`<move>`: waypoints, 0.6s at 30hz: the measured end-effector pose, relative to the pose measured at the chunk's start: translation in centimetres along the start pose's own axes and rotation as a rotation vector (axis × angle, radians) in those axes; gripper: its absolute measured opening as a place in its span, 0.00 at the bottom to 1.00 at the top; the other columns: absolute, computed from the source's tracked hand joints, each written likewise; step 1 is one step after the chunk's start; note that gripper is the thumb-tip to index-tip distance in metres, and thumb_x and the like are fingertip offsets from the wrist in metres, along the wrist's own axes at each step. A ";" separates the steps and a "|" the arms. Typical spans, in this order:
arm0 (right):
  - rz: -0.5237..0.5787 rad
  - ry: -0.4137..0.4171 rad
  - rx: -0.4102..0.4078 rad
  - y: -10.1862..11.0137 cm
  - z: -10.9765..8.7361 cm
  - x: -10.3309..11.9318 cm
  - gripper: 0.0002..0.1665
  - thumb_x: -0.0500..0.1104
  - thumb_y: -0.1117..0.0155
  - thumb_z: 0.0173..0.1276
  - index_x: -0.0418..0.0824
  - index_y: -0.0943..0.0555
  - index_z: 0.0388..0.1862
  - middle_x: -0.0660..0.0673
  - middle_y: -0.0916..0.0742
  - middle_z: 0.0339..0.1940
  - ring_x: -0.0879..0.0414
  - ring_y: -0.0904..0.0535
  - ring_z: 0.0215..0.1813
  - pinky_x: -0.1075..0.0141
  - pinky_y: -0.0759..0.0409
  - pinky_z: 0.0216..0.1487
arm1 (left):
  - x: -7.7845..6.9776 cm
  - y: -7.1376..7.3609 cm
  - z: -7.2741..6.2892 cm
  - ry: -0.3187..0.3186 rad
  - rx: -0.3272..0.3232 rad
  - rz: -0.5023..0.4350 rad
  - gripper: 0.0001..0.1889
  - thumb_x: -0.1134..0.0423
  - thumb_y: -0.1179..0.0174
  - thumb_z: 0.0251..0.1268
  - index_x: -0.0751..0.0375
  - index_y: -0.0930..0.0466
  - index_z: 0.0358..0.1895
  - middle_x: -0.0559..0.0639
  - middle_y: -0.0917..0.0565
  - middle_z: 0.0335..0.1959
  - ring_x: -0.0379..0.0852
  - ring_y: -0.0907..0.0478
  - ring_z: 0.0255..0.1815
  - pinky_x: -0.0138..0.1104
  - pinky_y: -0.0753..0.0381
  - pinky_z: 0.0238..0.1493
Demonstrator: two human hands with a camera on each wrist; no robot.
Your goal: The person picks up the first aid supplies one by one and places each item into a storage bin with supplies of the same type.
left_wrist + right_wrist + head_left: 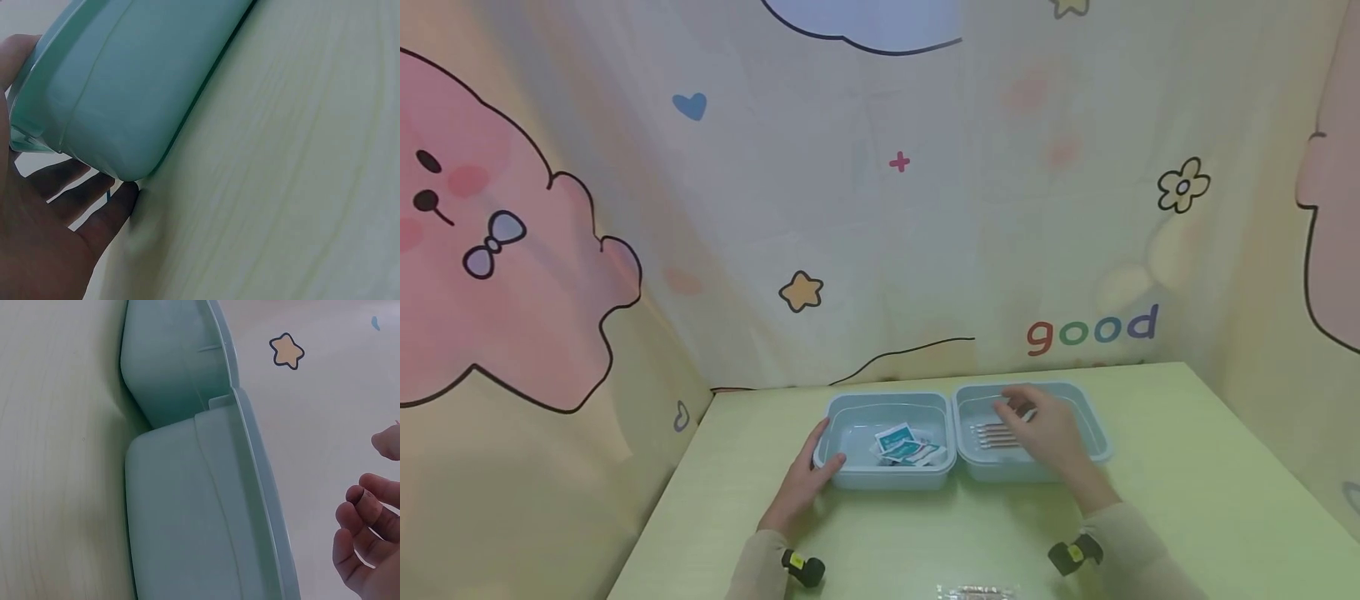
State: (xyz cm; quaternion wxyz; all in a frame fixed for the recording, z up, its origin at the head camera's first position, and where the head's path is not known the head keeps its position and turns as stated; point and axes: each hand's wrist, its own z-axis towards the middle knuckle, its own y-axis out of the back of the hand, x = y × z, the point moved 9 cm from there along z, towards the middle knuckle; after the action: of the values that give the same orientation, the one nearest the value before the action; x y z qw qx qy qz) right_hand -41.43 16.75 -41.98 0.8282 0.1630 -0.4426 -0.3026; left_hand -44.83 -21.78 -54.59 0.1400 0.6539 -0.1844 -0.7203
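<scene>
Two light-blue plastic basins stand side by side on the table. My left hand (808,471) grips the left basin (887,477) at its left end. In the left wrist view the thumb is at the rim and the other fingers lie against the outer wall. Several flat teal-and-white sachets (906,446) lie in this basin. Over the right basin (1011,472) hovers my right hand (1047,429), fingers loosely bent and nothing seen between them. Beneath it several thin brown sticks with pale tips, like cotton swabs (995,435), lie in a row, partly hidden by the hand.
A clear packet (977,592) lies at the bottom of the head view, mostly cut off. The pale wood-grain table (925,542) meets a printed curtain (910,250) behind the basins, with more curtain at both sides.
</scene>
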 end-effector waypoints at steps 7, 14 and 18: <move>-0.006 0.025 -0.051 2.1 -0.4 -0.7 0.12 0.45 0.33 0.66 0.41 0.17 0.46 0.49 0.13 0.31 0.61 0.21 0.36 0.68 0.20 0.33 | -0.2 -0.1 -0.2 -0.004 -0.005 -0.007 0.37 0.46 0.41 0.67 0.30 0.49 0.76 0.55 0.44 0.78 0.64 0.46 0.76 0.66 0.47 0.70; -0.041 0.037 -0.138 4.7 -1.0 -2.0 0.12 0.42 0.32 0.65 0.40 0.17 0.46 0.48 0.13 0.34 0.71 0.24 0.37 0.68 0.20 0.34 | -0.3 0.0 -0.2 0.002 -0.022 0.000 0.37 0.45 0.41 0.67 0.29 0.50 0.76 0.56 0.44 0.78 0.65 0.46 0.76 0.66 0.46 0.69; -0.047 0.010 -0.146 5.3 -1.3 -2.5 0.13 0.42 0.32 0.65 0.39 0.17 0.47 0.47 0.12 0.34 0.73 0.25 0.37 0.69 0.20 0.35 | -0.2 -0.2 -0.3 0.017 -0.021 -0.008 0.37 0.45 0.41 0.67 0.28 0.50 0.75 0.55 0.45 0.78 0.65 0.47 0.76 0.66 0.47 0.70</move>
State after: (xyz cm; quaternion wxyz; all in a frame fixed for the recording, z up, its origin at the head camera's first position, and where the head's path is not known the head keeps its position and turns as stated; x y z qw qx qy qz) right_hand -39.49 22.45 -41.42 0.8328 0.1140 -0.4111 -0.3527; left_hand -44.51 -21.54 -54.52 0.1457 0.6592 -0.1732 -0.7171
